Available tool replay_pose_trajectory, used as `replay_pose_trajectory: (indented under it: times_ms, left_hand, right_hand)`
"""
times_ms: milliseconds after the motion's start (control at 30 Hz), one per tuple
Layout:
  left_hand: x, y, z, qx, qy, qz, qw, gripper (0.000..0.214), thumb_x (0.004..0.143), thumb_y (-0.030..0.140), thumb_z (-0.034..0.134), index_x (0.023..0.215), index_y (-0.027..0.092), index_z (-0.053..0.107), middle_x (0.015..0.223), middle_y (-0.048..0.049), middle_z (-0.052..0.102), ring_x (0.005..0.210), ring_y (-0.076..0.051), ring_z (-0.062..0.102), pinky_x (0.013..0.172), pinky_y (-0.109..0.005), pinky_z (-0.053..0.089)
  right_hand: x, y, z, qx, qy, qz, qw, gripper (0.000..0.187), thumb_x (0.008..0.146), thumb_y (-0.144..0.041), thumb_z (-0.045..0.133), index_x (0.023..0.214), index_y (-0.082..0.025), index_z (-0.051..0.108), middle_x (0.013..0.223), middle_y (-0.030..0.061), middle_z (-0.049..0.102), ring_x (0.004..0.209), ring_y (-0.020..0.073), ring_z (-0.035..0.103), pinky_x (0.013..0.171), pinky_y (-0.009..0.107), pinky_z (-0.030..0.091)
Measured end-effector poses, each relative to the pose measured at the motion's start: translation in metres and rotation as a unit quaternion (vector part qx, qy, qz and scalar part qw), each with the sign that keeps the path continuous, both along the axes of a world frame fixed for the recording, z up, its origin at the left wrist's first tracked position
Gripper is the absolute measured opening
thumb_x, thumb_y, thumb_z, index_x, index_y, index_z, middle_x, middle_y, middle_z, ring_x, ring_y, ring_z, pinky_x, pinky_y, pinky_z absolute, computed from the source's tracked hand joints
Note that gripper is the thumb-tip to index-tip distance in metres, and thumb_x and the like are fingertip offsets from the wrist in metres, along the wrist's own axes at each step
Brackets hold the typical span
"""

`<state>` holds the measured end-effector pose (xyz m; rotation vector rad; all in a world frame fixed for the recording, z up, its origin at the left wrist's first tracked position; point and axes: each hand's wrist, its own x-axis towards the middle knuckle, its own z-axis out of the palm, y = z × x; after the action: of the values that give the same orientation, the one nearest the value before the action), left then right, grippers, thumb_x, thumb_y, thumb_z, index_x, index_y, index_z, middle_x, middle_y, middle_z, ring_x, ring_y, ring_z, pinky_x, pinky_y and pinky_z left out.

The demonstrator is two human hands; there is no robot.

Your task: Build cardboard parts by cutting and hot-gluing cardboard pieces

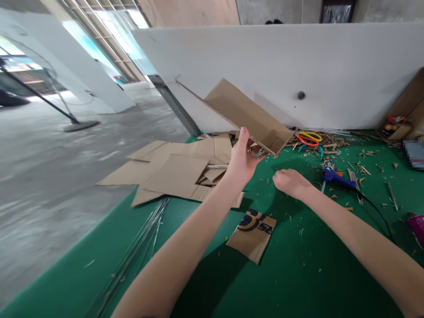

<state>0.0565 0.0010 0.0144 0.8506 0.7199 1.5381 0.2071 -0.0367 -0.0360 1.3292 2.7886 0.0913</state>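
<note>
My left hand (pixel 244 154) grips an open, folded cardboard piece (pixel 247 110) by its lower edge, thumb on the near side and fingers underneath. The cardboard is tilted above the table, with one side standing up like a wall. Lower and to the right, my right hand (pixel 288 182) is closed over the green surface; whatever it holds, if anything, is hidden. A small printed cardboard piece (pixel 253 236) lies on the table below both hands. Beside my right hand rests a blue glue gun (pixel 339 179) with a black cord.
Stacked cardboard sheets (pixel 179 174) overhang the left edge of the green table (pixel 298 274). Thin clear sticks (pixel 139 247) lie nearer me. Colourful scissors (pixel 308 139) sit among scraps by the white panel (pixel 258 53). A utility knife (pixel 357 187) lies by the cord.
</note>
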Motion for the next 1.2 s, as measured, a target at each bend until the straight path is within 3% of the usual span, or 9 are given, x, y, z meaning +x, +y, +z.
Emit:
replay_pose_trajectory:
  times_ms: [267, 467, 600, 800, 900, 1033, 1200]
  left_hand:
    - [-0.002, 0.002, 0.002, 0.002, -0.014, 0.000, 1.000, 0.053, 0.062, 0.065, 0.081, 0.088, 0.022, 0.067, 0.085, -0.0066, 0.069, 0.067, -0.020, 0.066, 0.065, -0.038, 0.057]
    - [-0.002, 0.001, 0.001, 0.001, -0.003, 0.000, 1.000, 0.052, 0.063, 0.065, 0.081, 0.087, 0.021, 0.067, 0.088, -0.0070, 0.069, 0.067, -0.019, 0.065, 0.062, -0.036, 0.056]
    - [-0.002, 0.001, 0.000, -0.004, 0.005, -0.013, 1.000, 0.051, 0.063, 0.065, 0.080, 0.086, 0.021, 0.066, 0.089, -0.0066, 0.070, 0.064, -0.017, 0.063, 0.059, -0.033, 0.055]
    - [-0.004, 0.002, -0.002, 0.004, 0.009, -0.016, 1.000, 0.053, 0.063, 0.067, 0.079, 0.090, 0.022, 0.068, 0.089, -0.0061, 0.070, 0.063, -0.016, 0.062, 0.062, -0.036, 0.055]
    - [-0.004, 0.003, -0.002, 0.006, 0.004, -0.020, 1.000, 0.053, 0.064, 0.067, 0.079, 0.091, 0.022, 0.068, 0.089, -0.0062, 0.071, 0.062, -0.015, 0.062, 0.062, -0.035, 0.054]
    - [-0.003, 0.004, -0.005, -0.002, -0.010, -0.015, 1.000, 0.051, 0.064, 0.064, 0.081, 0.088, 0.022, 0.067, 0.086, -0.0057, 0.071, 0.064, -0.016, 0.062, 0.063, -0.034, 0.053]
    - [-0.003, 0.006, -0.008, -0.011, 0.004, -0.014, 1.000, 0.051, 0.064, 0.066, 0.079, 0.089, 0.023, 0.067, 0.080, -0.0039, 0.069, 0.067, -0.017, 0.063, 0.066, -0.035, 0.054]
  right_hand:
    - [0.022, 0.019, -0.001, -0.001, 0.084, -0.095, 0.992, 0.032, 0.105, -0.017, 0.031, 0.109, -0.012, 0.061, 0.109, 0.0132, 0.067, 0.095, 0.0204, 0.066, 0.080, 0.029, 0.047]
    - [0.012, 0.023, -0.013, -0.023, 0.105, -0.108, 0.988, 0.027, 0.103, -0.020, 0.039, 0.105, -0.014, 0.065, 0.109, 0.0128, 0.065, 0.099, 0.0230, 0.065, 0.079, 0.030, 0.047]
    - [0.004, 0.029, -0.011, -0.057, 0.124, -0.093, 0.986, 0.024, 0.101, -0.020, 0.045, 0.104, -0.014, 0.068, 0.112, 0.0138, 0.065, 0.103, 0.0238, 0.064, 0.080, 0.029, 0.046]
    - [0.007, 0.028, 0.004, -0.134, 0.158, -0.032, 0.978, 0.024, 0.097, -0.015, 0.050, 0.106, -0.019, 0.071, 0.111, 0.0042, 0.073, 0.104, 0.0144, 0.065, 0.083, 0.020, 0.044]
    - [0.011, 0.021, 0.013, -0.169, 0.139, -0.015, 0.976, 0.022, 0.093, -0.015, 0.055, 0.102, -0.020, 0.074, 0.104, 0.0021, 0.075, 0.095, 0.0131, 0.068, 0.075, 0.018, 0.046]
    - [0.011, 0.008, 0.020, -0.175, 0.087, -0.012, 0.981, 0.018, 0.088, -0.018, 0.060, 0.094, -0.021, 0.076, 0.099, 0.0052, 0.076, 0.083, 0.0171, 0.070, 0.064, 0.023, 0.046]
    - [0.003, -0.009, 0.012, -0.095, 0.039, -0.010, 0.995, 0.025, 0.093, -0.014, 0.048, 0.097, -0.012, 0.073, 0.103, 0.0172, 0.072, 0.093, 0.0263, 0.069, 0.074, 0.031, 0.051]
